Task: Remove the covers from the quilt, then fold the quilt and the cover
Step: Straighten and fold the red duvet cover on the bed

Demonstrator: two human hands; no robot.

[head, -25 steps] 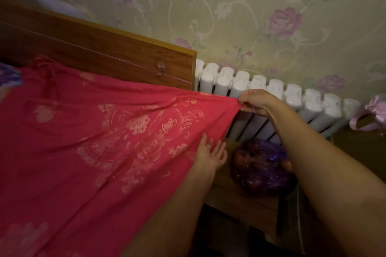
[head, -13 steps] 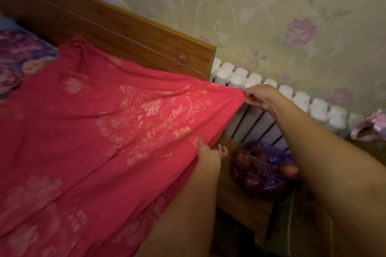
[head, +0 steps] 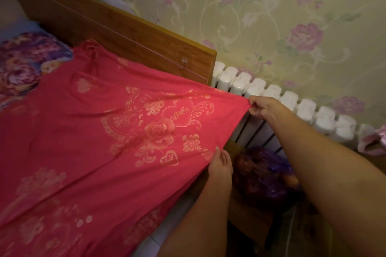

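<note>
"Since the head view is the only one we have, what goes in the log for progress?"

"I put it at the start of folding. The cover [head: 104, 142] lies spread thin and flat below the headboard [head: 125, 33], with no bulk under it that I can see, so I judge the quilt is already out. No fold is laid yet. I cannot pick out the quilt itself; the purple floral bedding [head: 25, 62] at far left may or may not be it."

"Hands?"

"The right hand [head: 261, 107] pinches one corner of the cover, past the end of the headboard and just in front of the radiator [head: 292, 102]. The cloth runs taut from that pinch. The left hand [head: 221, 165] is lower, at the cover's side edge, with its fingers straight against the cloth and none visibly curled round it. A purple bag [head: 265, 177] sits just right of that hand."

"Orientation?"

"One edge runs along the headboard, from a bunched corner at left to the pinched corner. I read the long axis as running away from the headboard, toward the lower left. The far end is out of frame, so that is a judgement. Both the cover and the quilt are left to fold."
</note>
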